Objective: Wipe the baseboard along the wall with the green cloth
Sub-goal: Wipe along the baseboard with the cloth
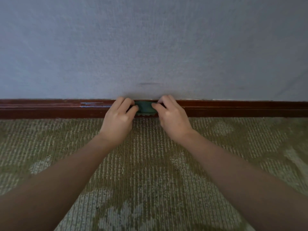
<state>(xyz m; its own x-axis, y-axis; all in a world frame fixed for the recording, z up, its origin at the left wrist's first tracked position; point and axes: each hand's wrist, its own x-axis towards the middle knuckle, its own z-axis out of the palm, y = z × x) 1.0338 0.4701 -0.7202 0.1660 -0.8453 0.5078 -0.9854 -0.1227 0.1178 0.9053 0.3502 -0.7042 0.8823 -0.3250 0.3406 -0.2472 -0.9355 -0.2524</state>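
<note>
A dark red-brown wooden baseboard (pixel 58 108) runs across the whole view at the foot of a pale grey-blue wall (pixel 150 47). A small bunched green cloth (pixel 144 108) lies against the baseboard at the centre. My left hand (pixel 119 117) grips the cloth's left end with curled fingers and thumb. My right hand (pixel 171 116) pinches its right end in the same way. Both hands cover the cloth's ends, so only its middle shows. A pale scuffed streak (pixel 93 104) marks the baseboard just left of my left hand.
Olive-green carpet (pixel 150 172) with a pale leaf pattern covers the floor up to the baseboard. A short dark mark (pixel 147 83) sits on the wall just above the cloth. Both bare forearms stretch over the carpet from the bottom corners.
</note>
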